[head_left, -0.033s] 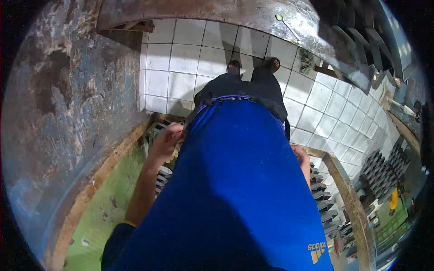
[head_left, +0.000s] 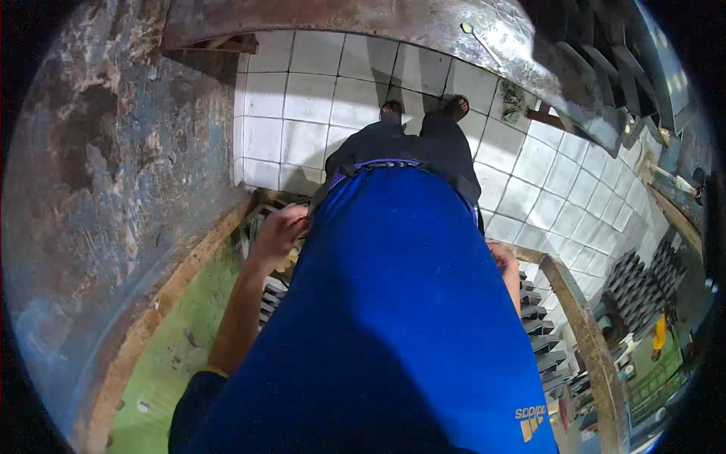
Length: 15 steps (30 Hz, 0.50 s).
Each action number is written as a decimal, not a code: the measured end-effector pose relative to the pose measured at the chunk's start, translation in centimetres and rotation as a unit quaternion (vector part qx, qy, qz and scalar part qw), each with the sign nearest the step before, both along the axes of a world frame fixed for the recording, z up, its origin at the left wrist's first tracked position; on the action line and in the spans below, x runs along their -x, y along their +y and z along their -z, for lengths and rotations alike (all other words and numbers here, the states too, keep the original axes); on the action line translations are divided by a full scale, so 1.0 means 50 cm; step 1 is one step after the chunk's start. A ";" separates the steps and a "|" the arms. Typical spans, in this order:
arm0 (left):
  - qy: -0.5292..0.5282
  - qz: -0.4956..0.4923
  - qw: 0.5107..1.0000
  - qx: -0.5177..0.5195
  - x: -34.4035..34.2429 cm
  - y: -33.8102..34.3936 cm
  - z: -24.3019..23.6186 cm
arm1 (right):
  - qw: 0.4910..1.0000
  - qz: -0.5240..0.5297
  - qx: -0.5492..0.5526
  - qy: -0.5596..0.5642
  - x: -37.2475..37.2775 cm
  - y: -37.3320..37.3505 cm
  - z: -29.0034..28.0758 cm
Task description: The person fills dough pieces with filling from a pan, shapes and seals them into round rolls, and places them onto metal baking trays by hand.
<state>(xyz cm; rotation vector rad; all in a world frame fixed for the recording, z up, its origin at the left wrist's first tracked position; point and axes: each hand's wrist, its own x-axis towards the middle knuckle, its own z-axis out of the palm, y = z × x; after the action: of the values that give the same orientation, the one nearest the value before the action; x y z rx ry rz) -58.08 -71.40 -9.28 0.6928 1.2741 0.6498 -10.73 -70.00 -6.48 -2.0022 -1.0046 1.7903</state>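
My left hand [head_left: 280,233] is at my left hip, beside the dark trousers [head_left: 450,155] and the edge of my blue shirt [head_left: 401,287]. Its fingers curl inward and look closed, with the tips hidden against the clothing, so I cannot make out what is in them. On the other side, my right hand [head_left: 504,258] rests by my right hip. The shirt covers part of it, and its fingertips are out of sight. A purple-edged waistband [head_left: 387,163] shows below the shirt hem.
A worn metal-topped table [head_left: 128,144] stands at my left, and its edge curves round ahead. White floor tiles [head_left: 306,106] lie under my feet. Several grey metal pieces [head_left: 538,328] are stacked behind my right side, near a brown frame bar [head_left: 581,325]. A green surface [head_left: 181,325] lies lower left.
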 end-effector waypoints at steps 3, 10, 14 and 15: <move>0.023 0.035 0.997 0.072 0.018 0.031 -0.005 | 0.998 -0.045 0.038 0.030 -0.015 0.029 -0.005; -0.091 0.134 0.969 0.184 0.051 0.082 0.023 | 0.993 -0.055 0.080 0.063 -0.002 0.097 -0.048; 0.015 0.109 0.972 0.209 0.067 0.035 0.078 | 0.998 -0.046 0.041 0.011 -0.029 0.060 0.002; -0.013 0.044 0.964 0.263 0.085 -0.006 0.142 | 0.998 -0.058 0.015 0.022 -0.040 0.038 0.026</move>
<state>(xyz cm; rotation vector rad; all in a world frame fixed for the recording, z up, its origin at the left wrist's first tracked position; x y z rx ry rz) -62.32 -71.71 -16.39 0.2956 1.3101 0.2246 -8.72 -68.08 -7.79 -1.9488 -1.1076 1.9110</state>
